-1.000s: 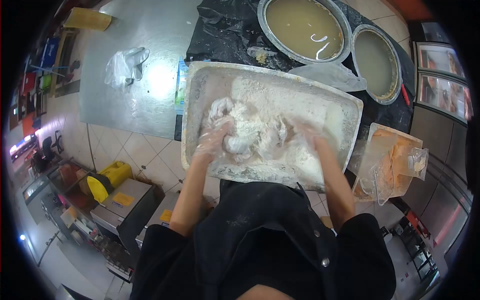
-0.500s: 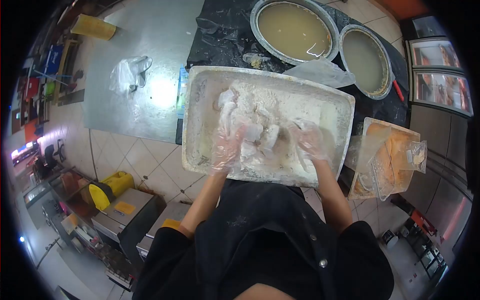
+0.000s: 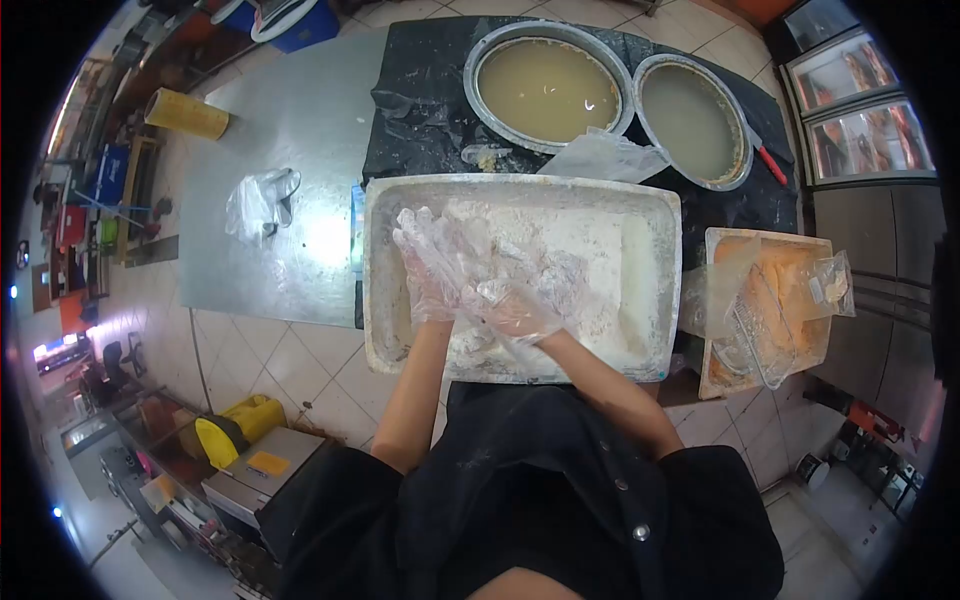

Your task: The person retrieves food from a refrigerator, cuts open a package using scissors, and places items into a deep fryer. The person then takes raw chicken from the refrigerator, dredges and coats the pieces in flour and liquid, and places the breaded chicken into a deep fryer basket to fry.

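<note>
Both my hands wear loose clear plastic gloves dusted with white powder. My left hand (image 3: 432,275) is over the left part of a large white tub (image 3: 650,345), fingers stretched out and pointing away from me. Close beside its palm is my right hand (image 3: 515,310), fingers extended leftward and seemingly touching the left glove near the wrist. Neither hand appears to hold anything. White flour-like powder (image 3: 600,320) covers the tub's bottom. Powder-coated lumps (image 3: 560,278) lie in it beyond my right hand; their kind is unclear, and my hands partly hide them.
Two metal basins of cloudy liquid, a larger basin (image 3: 475,95) and a smaller basin (image 3: 742,160), stand behind the tub. A red-handled knife (image 3: 770,165) lies beside them. To the right is an orange-stained tub (image 3: 715,375). A crumpled plastic bag (image 3: 262,205) rests on the metal table (image 3: 225,270).
My hands have left the coated lumps and come together at the tub's left side. My right hand moved left; my left fingers straightened. The camera view has shifted slightly.
</note>
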Tool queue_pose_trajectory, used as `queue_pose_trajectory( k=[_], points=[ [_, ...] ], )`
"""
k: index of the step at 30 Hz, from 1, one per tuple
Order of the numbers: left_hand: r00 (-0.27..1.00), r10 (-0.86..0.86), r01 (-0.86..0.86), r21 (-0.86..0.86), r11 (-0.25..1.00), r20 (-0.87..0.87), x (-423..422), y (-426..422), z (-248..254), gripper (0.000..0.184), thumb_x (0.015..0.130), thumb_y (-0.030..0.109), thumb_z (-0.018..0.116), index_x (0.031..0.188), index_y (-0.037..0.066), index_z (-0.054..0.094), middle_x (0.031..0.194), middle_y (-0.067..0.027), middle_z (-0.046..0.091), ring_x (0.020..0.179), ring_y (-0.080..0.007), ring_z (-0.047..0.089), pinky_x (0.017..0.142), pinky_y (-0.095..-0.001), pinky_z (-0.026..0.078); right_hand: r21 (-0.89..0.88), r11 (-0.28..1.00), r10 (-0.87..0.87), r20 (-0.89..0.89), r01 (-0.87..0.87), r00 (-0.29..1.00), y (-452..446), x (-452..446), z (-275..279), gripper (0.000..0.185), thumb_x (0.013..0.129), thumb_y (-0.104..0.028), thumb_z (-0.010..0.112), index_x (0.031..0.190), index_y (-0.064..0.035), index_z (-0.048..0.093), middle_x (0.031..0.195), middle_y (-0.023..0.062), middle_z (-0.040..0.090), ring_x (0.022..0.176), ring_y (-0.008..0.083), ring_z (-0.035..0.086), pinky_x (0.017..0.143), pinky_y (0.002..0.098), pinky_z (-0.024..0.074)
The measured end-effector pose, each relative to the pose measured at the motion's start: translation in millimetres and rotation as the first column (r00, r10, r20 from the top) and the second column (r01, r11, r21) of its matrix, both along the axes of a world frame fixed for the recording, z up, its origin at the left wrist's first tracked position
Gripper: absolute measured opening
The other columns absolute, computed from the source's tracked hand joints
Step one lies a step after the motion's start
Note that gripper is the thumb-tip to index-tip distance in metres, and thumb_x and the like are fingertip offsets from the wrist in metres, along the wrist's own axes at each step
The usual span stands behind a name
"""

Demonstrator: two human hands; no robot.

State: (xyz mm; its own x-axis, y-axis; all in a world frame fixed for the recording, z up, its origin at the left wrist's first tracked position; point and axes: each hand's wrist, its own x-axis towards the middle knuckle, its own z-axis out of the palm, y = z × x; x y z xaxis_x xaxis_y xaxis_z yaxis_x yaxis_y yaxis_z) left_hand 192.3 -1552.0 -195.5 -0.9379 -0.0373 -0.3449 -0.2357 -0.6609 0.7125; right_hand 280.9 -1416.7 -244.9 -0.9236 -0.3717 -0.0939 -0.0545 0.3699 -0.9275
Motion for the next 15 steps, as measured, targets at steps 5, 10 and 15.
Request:
queue_pose_trajectory(
  k=[5, 10, 15],
  points=[
    [0.813, -0.473, 0.498, -0.828, 0.259, 0.340, -34.4, -27.3, 43.2, 0.071, 0.094, 0.049, 0.045, 0.151, 0.011, 0.027, 0.146, -0.0210, 0.040, 0.134, -0.0395, 0.039, 0.112, -0.0486, 0.031, 0.550, 0.798, -0.166, -0.193, 0.247, 0.967, 46.9, -47.2, 62.1, 0.032, 0.087, -0.030, 0.055, 0.101, -0.0039, 0.067, 0.100, 0.0171, 0.067, 0.094, 0.0373, 0.062, 0.085, 0.0435, 0.0492],
    [0.625, -0.556, 0.440, -0.836, -0.329, 0.548, -57.6, -30.4, 22.5, 0.070, 0.088, 0.043, 0.053, 0.146, 0.008, 0.035, 0.141, -0.0269, 0.047, 0.129, -0.0425, 0.047, 0.108, -0.0484, 0.037, 0.725, 0.682, 0.044, -0.175, 0.098, 0.984, 34.8, -54.1, 2.5, 0.026, 0.079, -0.021, 0.062, 0.098, -0.0040, 0.067, 0.094, 0.0167, 0.066, 0.095, 0.0365, 0.062, 0.084, 0.0437, 0.0501],
    [0.629, -0.606, 0.327, -0.873, -0.362, 0.487, -57.0, -48.4, -58.9, 0.078, 0.082, 0.043, 0.061, 0.142, 0.000, 0.039, 0.136, -0.0300, 0.050, 0.127, -0.0395, 0.050, 0.107, -0.0440, 0.040, 0.139, 0.977, -0.184, 0.137, 0.165, 0.973, 84.3, -50.1, 83.8, 0.035, 0.074, -0.010, 0.066, 0.109, -0.0085, 0.067, 0.105, 0.0154, 0.066, 0.099, 0.0326, 0.061, 0.091, 0.0405, 0.0486]
  ],
)
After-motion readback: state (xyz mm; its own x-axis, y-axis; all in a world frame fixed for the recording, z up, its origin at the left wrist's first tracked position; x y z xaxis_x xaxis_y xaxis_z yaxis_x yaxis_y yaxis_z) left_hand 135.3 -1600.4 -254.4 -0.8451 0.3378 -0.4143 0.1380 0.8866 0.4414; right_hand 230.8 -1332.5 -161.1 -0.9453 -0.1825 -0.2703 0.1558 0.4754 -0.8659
